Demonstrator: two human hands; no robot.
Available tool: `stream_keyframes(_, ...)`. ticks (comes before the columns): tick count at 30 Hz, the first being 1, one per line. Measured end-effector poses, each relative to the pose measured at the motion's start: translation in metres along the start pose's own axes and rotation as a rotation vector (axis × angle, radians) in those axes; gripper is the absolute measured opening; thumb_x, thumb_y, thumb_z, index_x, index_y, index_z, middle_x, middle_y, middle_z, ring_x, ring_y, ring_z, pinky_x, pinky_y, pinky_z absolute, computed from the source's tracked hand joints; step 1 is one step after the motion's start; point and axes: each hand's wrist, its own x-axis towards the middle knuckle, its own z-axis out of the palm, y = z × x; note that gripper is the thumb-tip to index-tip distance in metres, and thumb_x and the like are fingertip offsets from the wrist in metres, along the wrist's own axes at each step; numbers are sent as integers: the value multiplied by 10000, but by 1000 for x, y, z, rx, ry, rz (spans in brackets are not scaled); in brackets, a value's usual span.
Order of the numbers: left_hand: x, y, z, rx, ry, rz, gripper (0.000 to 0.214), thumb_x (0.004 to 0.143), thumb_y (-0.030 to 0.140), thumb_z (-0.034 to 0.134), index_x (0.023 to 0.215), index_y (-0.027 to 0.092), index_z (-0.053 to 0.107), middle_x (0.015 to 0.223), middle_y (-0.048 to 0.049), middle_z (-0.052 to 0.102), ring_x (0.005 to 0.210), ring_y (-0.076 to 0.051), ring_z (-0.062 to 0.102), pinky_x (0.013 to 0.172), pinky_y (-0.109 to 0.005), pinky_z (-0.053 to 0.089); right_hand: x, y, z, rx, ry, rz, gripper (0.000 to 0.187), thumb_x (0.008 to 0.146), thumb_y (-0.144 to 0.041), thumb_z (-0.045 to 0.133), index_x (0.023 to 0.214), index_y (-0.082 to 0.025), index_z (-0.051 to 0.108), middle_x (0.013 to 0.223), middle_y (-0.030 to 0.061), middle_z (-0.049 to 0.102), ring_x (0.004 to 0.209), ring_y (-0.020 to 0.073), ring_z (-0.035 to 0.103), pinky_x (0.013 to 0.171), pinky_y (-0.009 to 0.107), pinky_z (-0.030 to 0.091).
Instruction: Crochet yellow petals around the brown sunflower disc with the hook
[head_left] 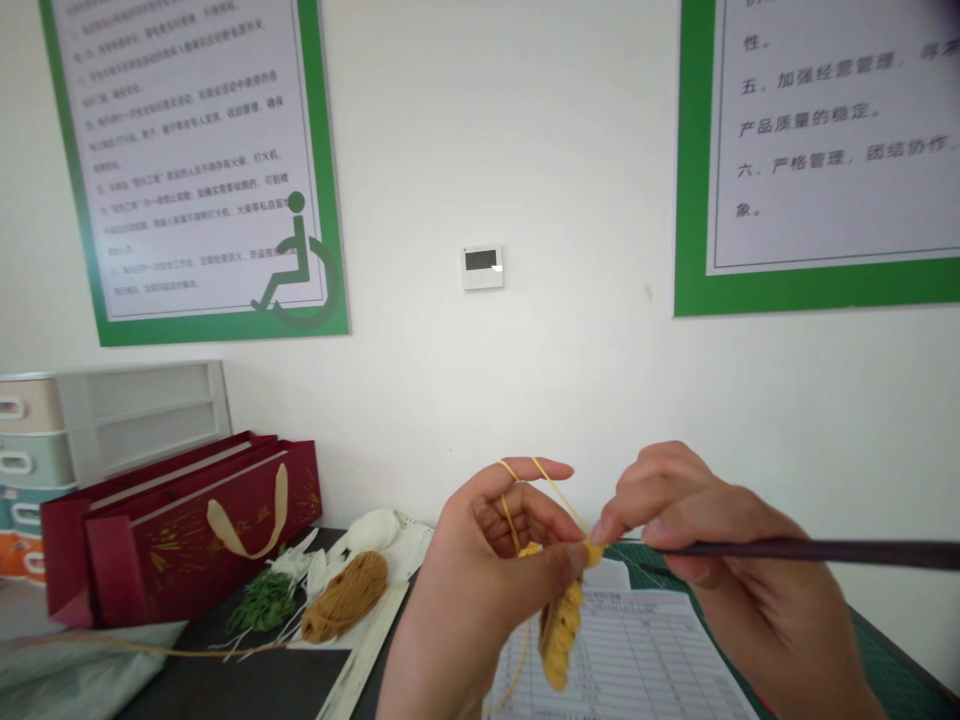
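My left hand (480, 570) pinches a small yellow crocheted piece (562, 625) between thumb and fingers, with yellow yarn (551, 485) looped over the raised index finger. My right hand (720, 560) is closed around a long dark crochet hook (810, 550), whose tip meets the top of the yellow piece. The hook's handle runs off to the right edge. Both hands are held up above the table, close together.
Below the hands lies a printed form sheet (645, 660) on a green cutting mat (892, 680). To the left sit a tan yarn skein (346, 595), green and white pieces (266, 600), dark red gift bags (180, 530) and plastic drawers (112, 415). Posters hang on the wall.
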Motion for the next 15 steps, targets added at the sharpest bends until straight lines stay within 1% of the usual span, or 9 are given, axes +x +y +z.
stream_keyframes(2,0,-2,0,28,9,20,440,645,90,896,1045,138,719,696,2,727,609,-109,599,582,-224,469,4,-4,-3,-131,-81,-94,112,1017,-149,511,1027,-234,582,960,39,756,854,195,681,848,461,509)
stream_keyframes(4,1,-3,-1,58,24,29,445,652,102,897,1054,141,710,691,-2,726,614,-123,603,579,-233,470,7,-10,-2,-264,-131,-166,140,971,-94,554,974,-234,572,912,15,758,831,180,675,818,429,511)
stream_keyframes(6,1,-4,-1,64,45,38,462,656,122,909,1069,146,703,686,-6,725,625,-136,607,590,-243,476,9,-14,1,-419,-125,-218,189,908,-52,602,942,-236,577,887,3,766,821,178,666,796,413,510)
stream_keyframes(8,2,-4,0,38,53,46,506,640,121,928,1091,157,701,686,-1,721,646,-140,606,612,-246,479,9,-17,6,-541,-70,-252,243,847,-11,628,940,-232,589,913,13,783,836,181,663,814,423,513)
stream_keyframes(9,2,-5,0,15,45,48,539,630,116,937,1111,166,701,690,3,717,654,-139,603,617,-244,475,9,-17,9,-566,-34,-271,265,823,5,632,942,-229,593,923,19,789,839,180,664,820,427,516)
stream_keyframes(12,3,-5,2,-51,29,63,595,615,95,944,1153,190,708,718,7,712,669,-138,595,623,-242,460,8,-11,14,-499,47,-293,252,825,-15,623,950,-232,598,935,30,793,815,179,670,777,421,526)
stream_keyframes(15,3,-5,4,-67,74,96,563,618,98,942,1130,187,724,725,1,714,697,-150,603,624,-245,463,2,1,17,-340,95,-249,290,884,-59,572,1078,-271,611,995,34,795,817,200,690,754,443,531)
